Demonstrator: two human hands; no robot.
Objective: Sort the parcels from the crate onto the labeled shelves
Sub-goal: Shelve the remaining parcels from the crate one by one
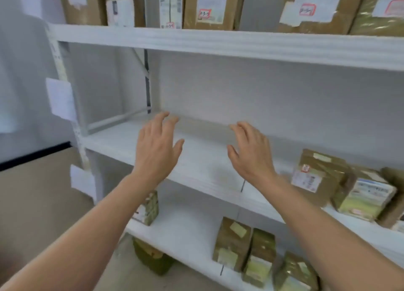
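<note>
Both my arms reach forward and up from the bottom corners, forearms bare, wrists nearly straight. My left hand (156,147) and my right hand (249,152) are side by side over the bare left part of the middle shelf (122,142), apart from each other, backs toward me and palms turned down and a little inward. The fingers of each are spread and gently bent, and the thumbs point toward one another across the gap. Neither hand has hold of anything; both are loose and wide. My fingertips reach toward the back of the board, but with the blur I cannot tell whether they touch it.

The parcels are on the shelves around my hands. Two brown ones (317,177) sit at the right end of this same shelf, well apart from my right hand. A row of tall boxes (209,6) stands on the top shelf (218,43) above. On the lower shelf (185,231), one small parcel (149,210) shows just past my left forearm, and a cluster of three (232,242) stands between my arms. White paper labels (61,98) hang on the left upright.
</note>
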